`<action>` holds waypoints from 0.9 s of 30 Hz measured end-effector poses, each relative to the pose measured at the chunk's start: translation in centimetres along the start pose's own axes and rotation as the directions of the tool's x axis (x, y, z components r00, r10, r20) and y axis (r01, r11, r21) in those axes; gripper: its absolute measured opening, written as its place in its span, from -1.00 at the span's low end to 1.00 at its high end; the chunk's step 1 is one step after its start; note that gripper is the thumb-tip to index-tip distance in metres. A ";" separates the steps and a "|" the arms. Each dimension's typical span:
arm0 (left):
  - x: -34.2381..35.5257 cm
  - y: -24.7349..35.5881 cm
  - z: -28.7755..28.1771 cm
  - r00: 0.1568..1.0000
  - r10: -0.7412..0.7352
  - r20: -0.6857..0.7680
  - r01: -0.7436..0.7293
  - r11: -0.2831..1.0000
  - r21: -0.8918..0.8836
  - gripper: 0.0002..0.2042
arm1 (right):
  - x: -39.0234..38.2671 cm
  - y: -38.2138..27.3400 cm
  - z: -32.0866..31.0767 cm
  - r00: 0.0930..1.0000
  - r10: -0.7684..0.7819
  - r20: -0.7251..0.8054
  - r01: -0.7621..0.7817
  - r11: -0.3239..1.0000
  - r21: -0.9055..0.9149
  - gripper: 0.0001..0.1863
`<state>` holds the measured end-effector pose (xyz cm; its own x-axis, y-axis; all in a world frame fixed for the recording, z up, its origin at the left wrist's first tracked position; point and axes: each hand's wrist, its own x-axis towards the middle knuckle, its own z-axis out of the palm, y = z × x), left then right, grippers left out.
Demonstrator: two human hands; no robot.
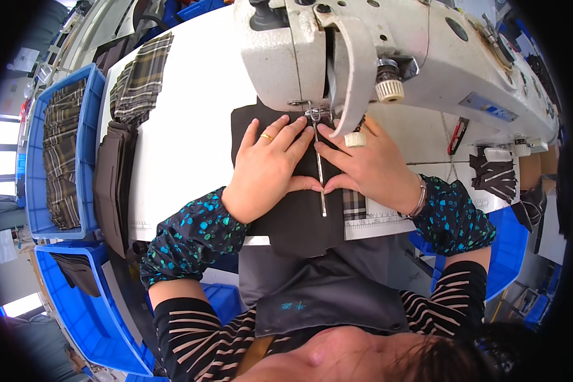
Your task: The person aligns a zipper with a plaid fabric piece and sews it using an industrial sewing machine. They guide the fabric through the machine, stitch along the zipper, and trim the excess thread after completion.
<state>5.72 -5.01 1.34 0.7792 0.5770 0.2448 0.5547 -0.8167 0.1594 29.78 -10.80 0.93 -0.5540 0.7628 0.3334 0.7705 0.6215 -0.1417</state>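
Note:
A piece of dark cloth (286, 216) lies under the needle and presser foot (314, 114) of a white sewing machine (388, 57). Down its middle runs a narrow, light strip (323, 202) that looks like zipper teeth. My left hand (268, 160) rests flat on the cloth to the left of the strip, fingers stretched toward the foot. On the other side, my right hand (370, 164) lies with its fingers extended, partly hidden by the machine. Both thumb tips meet at the strip. Some plaid cloth (354, 205) shows below my right hand.
Plaid pieces (140, 79) and folded dark pieces (113, 181) lie at the table's left. A blue bin (90, 146) holds more plaid; another blue bin (102, 318) stands below. Red-handled snippers (457, 136) and a bundle of dark strips (495, 175) lie to the right.

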 end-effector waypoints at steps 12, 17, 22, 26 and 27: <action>-0.7 0.2 0.5 1.000 0.012 -0.021 -0.013 0.998 -0.058 -0.24 | -0.1 0.2 0.2 1.000 -0.004 -0.005 0.004 1.000 0.024 -0.23; -0.4 0.2 0.3 0.999 0.033 -0.027 -0.034 0.999 -0.018 -0.25 | -0.2 0.2 0.2 1.000 0.000 -0.010 0.000 1.000 -0.004 -0.22; -0.3 -0.1 0.4 0.999 0.023 -0.029 -0.023 1.000 -0.011 -0.26 | 0.0 0.4 0.3 1.000 0.000 -0.004 0.000 1.000 0.002 -0.23; -0.2 -0.3 0.5 0.999 0.033 -0.032 -0.033 0.999 0.000 -0.26 | 0.2 0.3 0.0 1.000 -0.003 -0.021 0.003 1.000 -0.003 -0.23; -0.2 -0.4 0.7 0.999 0.035 -0.030 -0.035 0.999 0.002 -0.26 | 0.2 0.4 0.1 1.000 -0.002 -0.024 0.002 1.000 0.002 -0.23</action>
<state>5.55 -4.75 0.52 0.7889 0.5476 0.2788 0.5278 -0.8362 0.1490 29.96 -10.37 0.89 -0.5478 0.7572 0.3558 0.7688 0.6233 -0.1427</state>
